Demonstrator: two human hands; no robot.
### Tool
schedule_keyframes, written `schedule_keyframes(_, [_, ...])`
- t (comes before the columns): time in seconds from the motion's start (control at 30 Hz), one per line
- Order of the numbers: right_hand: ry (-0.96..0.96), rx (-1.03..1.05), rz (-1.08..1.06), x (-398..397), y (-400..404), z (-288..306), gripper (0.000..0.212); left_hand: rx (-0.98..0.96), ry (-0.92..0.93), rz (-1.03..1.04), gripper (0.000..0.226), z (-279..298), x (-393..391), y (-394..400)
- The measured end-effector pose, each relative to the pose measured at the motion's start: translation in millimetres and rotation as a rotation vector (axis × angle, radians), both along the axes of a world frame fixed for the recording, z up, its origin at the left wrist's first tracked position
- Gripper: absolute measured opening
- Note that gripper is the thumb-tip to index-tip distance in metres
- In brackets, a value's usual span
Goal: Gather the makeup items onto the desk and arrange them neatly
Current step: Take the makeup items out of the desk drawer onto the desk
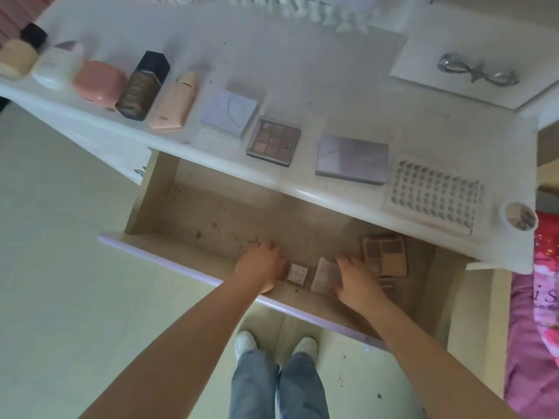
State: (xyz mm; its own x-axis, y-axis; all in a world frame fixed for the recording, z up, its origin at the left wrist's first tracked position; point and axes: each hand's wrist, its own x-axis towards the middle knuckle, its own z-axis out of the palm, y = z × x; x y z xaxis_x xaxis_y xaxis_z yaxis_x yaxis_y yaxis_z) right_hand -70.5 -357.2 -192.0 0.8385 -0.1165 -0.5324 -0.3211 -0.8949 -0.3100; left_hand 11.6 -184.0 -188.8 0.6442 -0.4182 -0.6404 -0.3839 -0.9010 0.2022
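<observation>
— Where are the hands?

— Both are down in the open drawer (217, 213) under the white desk (302, 71). The left hand (260, 267) lies flat on the drawer floor, fingers close together, its edge touching a small square compact (298, 273). The right hand (357, 281) rests on a pale flat case (324, 276), fingers slightly spread over it; whether they grip it, I cannot tell.

— Anything else in the drawer?

— A four-colour palette (385, 255) just beside the right hand, toward the drawer's right end, and another flat item partly hidden under that hand.

— And on the desk?

— A row along the front edge: a cream jar (16, 58), a white bottle (57, 68), a pink case (99, 81), a dark bottle (142, 86), a peach tube (175, 101), a lilac box (228, 111), an open brown palette (273, 141), a closed grey-lilac palette (352, 159), and a white tray of false lashes (432, 196). Further back on the right, a silver bow (478, 74) sits on a white board (423, 49).
</observation>
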Motion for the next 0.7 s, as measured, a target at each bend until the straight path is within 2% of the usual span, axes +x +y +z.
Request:
schedule_keyframes(0.1, [0.003,-0.138,0.033,2.6,4.0,-6.6,0.041,0.048,0.062,-0.089,0.041,-7.7,5.2,-4.1])
schedule_keyframes(0.2, [0.008,-0.226,0.041,4.8,2.8,-5.8,0.028,0.099,-0.008,-0.165,0.035,-10.5,8.2,-4.3])
schedule_keyframes(0.3, [0.060,-0.080,0.031,-1.4,1.2,1.9,0.023,0.182,-0.041,-0.246,0.032,-5.3,12.4,-2.8])
schedule_keyframes(0.37, [0.008,0.016,0.000,-11.8,-2.9,15.9,0.022,0.182,-0.027,-0.276,0.029,6.4,13.7,-0.9])
schedule_keyframes(0.43, [-0.105,0.109,-0.069,-24.4,-10.9,37.4,0.024,0.071,-0.013,-0.276,0.027,27.8,13.6,2.1])
schedule_keyframes(0.53, [-0.340,0.270,-0.271,-33.0,-29.6,85.0,0.022,-0.307,-0.027,-0.206,0.022,69.0,16.7,3.7])
schedule_keyframes(0.63, [-0.499,0.317,-0.531,-21.6,-63.5,133.5,0.038,-0.619,-0.004,-0.039,0.004,114.8,26.2,-20.2])
schedule_keyframes(0.7, [-0.643,0.320,-0.657,-4.7,-90.3,155.9,0.037,-0.747,0.023,0.108,0.023,134.2,37.3,-50.8])
